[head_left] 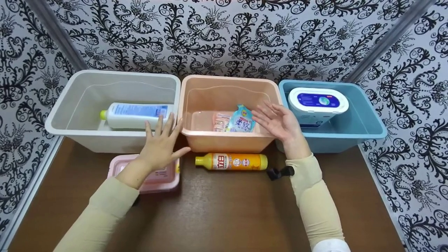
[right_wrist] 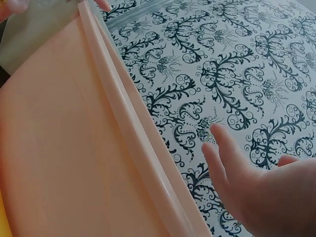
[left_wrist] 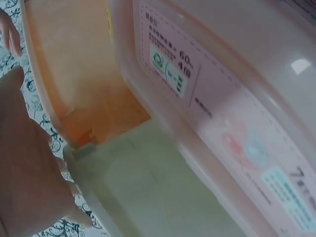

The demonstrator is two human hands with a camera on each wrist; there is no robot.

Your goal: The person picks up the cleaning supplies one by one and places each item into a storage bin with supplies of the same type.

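Observation:
My left hand [head_left: 159, 147], fingers spread and holding nothing, hovers by the front rim of the white bin [head_left: 66, 132]. Inside that bin a white bottle [head_left: 134, 115] with a green cap lies on its side. Partly hidden under my left wrist is a pink lidded box [head_left: 164, 180], which shows large in the left wrist view. My right hand [head_left: 281, 124], palm turned inward and nothing in it, is over the right end of the peach bin [head_left: 227, 140]. A blue pouch [head_left: 242, 119] and a pink packet [head_left: 221, 120] lie in the peach bin.
A yellow-orange bottle [head_left: 232, 162] lies on the brown table [head_left: 217, 213] before the peach bin. The blue bin [head_left: 353, 134] at right holds a white tub [head_left: 316, 105]. Patterned walls [head_left: 217, 31] enclose the back and sides.

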